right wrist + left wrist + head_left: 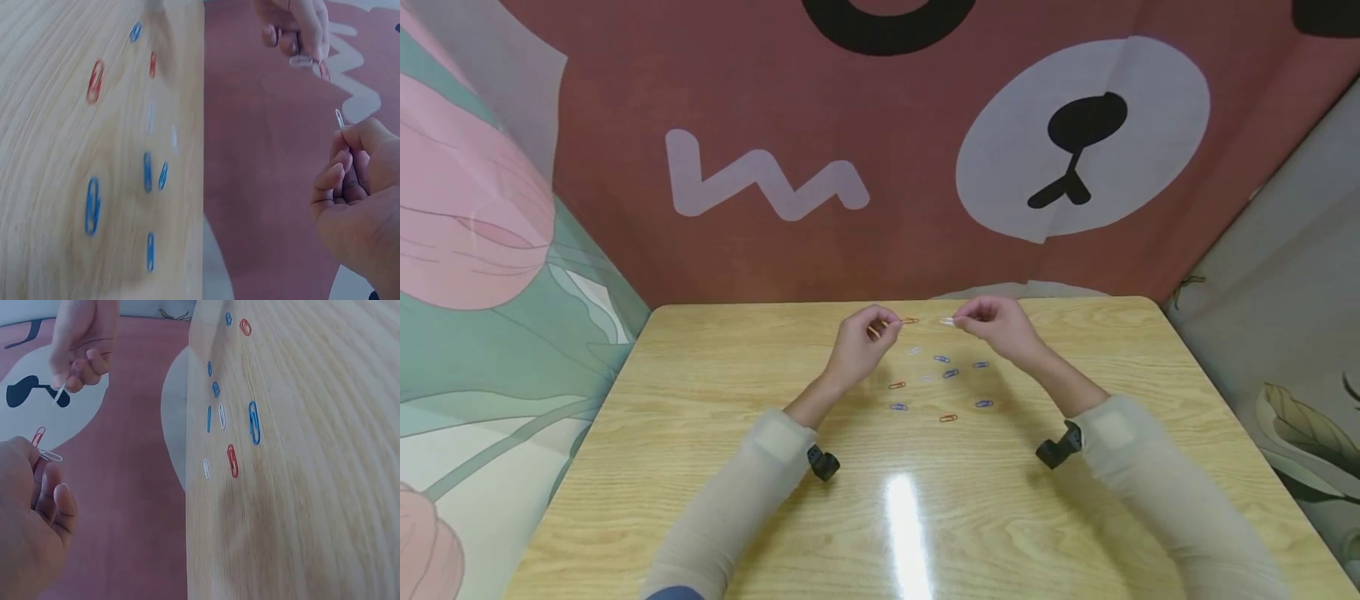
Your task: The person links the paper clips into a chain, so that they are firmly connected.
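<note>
My left hand [859,346] pinches a red paper clip [39,435] between thumb and forefinger. A white paper clip [51,455] hangs at the same fingertips, right against the red one. Across a small gap, my right hand [1006,332] pinches another white paper clip [339,119], its end pointing toward the left hand. Both hands are raised over the far part of the table. Below and nearer lie loose clips: several blue paper clips [951,373], two red paper clips [948,418] and two white paper clips [915,350].
The wooden table [715,500] ends just behind the hands, where a red-brown cloth [760,258] with a cartoon face hangs. Patterned cloths [467,192] flank both sides. A small black camera [824,463] sits at the left wrist and another black camera [1058,448] at the right.
</note>
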`<control>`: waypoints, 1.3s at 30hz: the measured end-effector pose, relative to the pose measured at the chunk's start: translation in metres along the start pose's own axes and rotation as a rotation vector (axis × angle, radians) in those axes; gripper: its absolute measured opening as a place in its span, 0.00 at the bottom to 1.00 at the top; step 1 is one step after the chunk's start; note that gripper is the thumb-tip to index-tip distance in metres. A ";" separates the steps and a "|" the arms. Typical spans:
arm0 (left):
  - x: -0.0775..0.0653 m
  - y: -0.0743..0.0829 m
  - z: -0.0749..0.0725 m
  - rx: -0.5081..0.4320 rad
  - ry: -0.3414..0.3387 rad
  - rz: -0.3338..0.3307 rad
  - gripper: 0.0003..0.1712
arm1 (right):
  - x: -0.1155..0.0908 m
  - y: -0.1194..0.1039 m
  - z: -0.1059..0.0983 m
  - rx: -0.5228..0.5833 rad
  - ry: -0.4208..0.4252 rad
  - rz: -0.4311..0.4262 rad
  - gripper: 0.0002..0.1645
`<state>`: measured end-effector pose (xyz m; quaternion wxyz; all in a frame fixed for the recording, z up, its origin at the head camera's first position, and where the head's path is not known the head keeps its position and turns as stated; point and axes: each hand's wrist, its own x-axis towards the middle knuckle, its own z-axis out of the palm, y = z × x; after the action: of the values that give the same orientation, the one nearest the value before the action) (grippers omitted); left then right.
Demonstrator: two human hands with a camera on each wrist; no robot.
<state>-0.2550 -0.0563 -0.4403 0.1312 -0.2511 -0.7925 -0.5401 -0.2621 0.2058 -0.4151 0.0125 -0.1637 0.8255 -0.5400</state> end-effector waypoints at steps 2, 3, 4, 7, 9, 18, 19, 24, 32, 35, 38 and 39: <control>0.001 0.001 0.001 -0.001 0.000 -0.003 0.04 | 0.001 -0.005 0.004 0.008 -0.003 -0.006 0.08; 0.001 0.001 0.002 -0.001 0.001 -0.004 0.04 | 0.002 -0.008 0.007 0.011 -0.005 -0.007 0.08; 0.001 0.001 0.002 0.002 0.001 -0.004 0.04 | 0.002 -0.010 0.009 0.012 -0.007 -0.009 0.07; 0.002 0.002 0.004 0.007 -0.001 -0.001 0.04 | 0.005 -0.017 0.015 0.010 -0.014 -0.013 0.07; 0.003 0.003 0.005 0.012 -0.005 0.003 0.04 | 0.007 -0.019 0.019 0.008 -0.016 -0.013 0.07; 0.004 0.007 0.006 0.021 -0.025 0.004 0.03 | 0.011 -0.027 0.030 0.008 -0.026 -0.015 0.08; 0.004 0.007 0.006 0.021 -0.024 0.003 0.03 | 0.011 -0.027 0.030 0.004 -0.027 -0.014 0.09; 0.004 0.006 0.007 0.033 -0.023 0.011 0.03 | 0.011 -0.029 0.031 -0.011 -0.017 -0.007 0.08; 0.003 0.006 0.004 0.039 -0.010 0.012 0.04 | 0.010 -0.027 0.027 -0.030 -0.001 0.021 0.08; 0.003 0.006 0.002 0.037 0.007 0.012 0.04 | 0.011 -0.026 0.025 -0.021 0.001 0.024 0.07; 0.003 0.006 0.001 0.035 0.017 0.010 0.04 | 0.011 -0.025 0.024 -0.027 -0.011 0.030 0.07; 0.003 0.005 0.001 0.034 0.018 0.010 0.03 | 0.011 -0.025 0.024 -0.036 -0.019 0.035 0.07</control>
<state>-0.2547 -0.0532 -0.4348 0.1454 -0.2478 -0.7991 -0.5281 -0.2617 0.1725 -0.4011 0.0267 -0.1546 0.8375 -0.5233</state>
